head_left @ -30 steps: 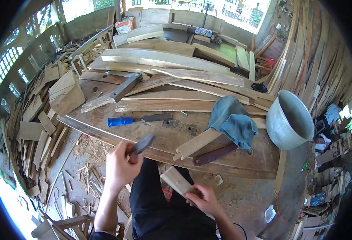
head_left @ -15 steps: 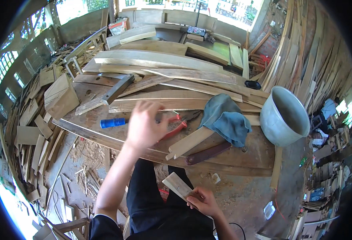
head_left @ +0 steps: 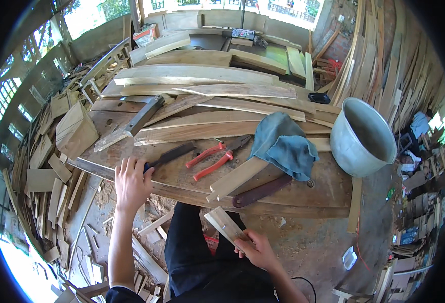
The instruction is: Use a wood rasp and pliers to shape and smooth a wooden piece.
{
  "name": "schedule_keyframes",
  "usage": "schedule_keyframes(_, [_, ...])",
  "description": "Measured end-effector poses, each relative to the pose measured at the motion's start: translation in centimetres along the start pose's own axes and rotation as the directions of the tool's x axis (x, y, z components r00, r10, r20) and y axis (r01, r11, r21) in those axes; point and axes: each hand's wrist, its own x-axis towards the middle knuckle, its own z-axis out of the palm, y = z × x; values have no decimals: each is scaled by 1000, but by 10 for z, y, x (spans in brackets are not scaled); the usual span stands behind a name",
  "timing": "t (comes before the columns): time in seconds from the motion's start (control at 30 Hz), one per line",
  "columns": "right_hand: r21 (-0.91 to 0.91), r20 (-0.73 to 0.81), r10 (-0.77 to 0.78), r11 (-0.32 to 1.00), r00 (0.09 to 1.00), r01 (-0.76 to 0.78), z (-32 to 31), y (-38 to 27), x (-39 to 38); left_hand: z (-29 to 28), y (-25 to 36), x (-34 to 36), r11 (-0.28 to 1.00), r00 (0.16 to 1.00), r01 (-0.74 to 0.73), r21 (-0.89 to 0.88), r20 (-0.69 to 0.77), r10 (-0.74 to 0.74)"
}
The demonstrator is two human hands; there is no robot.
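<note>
Far left there's a messy heap of wood offcuts [head_left: 40, 174], then a chunky angular wooden block [head_left: 76, 132] parked on the left corner of the workbench [head_left: 328, 188]. Next is the left hand [head_left: 133, 187], at the bench's near edge, fingers curled down around the handle of a blue-handled chisel [head_left: 172, 155]. Only a bit of blue peeks out, and the undersides of the fingers are hidden. The blade lies out over the benchtop, angled away to the right.

Just right of that, red-handled pliers [head_left: 229, 153] lie on the bench with their handles spread. Below, in front of the bench and over the lap, there's a short wooden piece [head_left: 223, 222], one end pinched between the right hand's [head_left: 255, 250] thumb and fingers, so that grip's narrow.

Then a notched wooden strip [head_left: 240, 180] pokes out from under a crumpled blue-grey cloth [head_left: 285, 146], with a dark reddish-brown strip [head_left: 262, 192] beside it. Big metal pot [head_left: 361, 139] at the right end.
</note>
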Motion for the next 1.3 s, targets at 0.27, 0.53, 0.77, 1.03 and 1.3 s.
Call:
schedule_keyframes(0.27, [-130, 47, -50, 990, 998, 55, 15, -23, 15, -34, 17, -85, 643, 840, 520, -563, 197, -506])
schedule_keyframes(0.53, [-258, 46, -141, 955, 989, 148, 55, -33, 70, -30, 57, -171, -94, 652, 687, -721, 668, -358])
schedule_keyframes(0.77, [-348, -16, -196, 920, 980, 179, 55, -27, 77, -43, 89, -172, -220, 602, 752, -621, 784, -151])
schedule_keyframes(1.03, [-208, -13, -139, 969, 990, 133, 53, -20, 75, -42, 89, -158, -9, 598, 794, -608, 784, -167])
schedule_keyframes(1.3, [-398, -19, -229, 895, 973, 203, 51, -24, 76, -41, 80, -145, -24, 511, 854, -520, 846, -153])
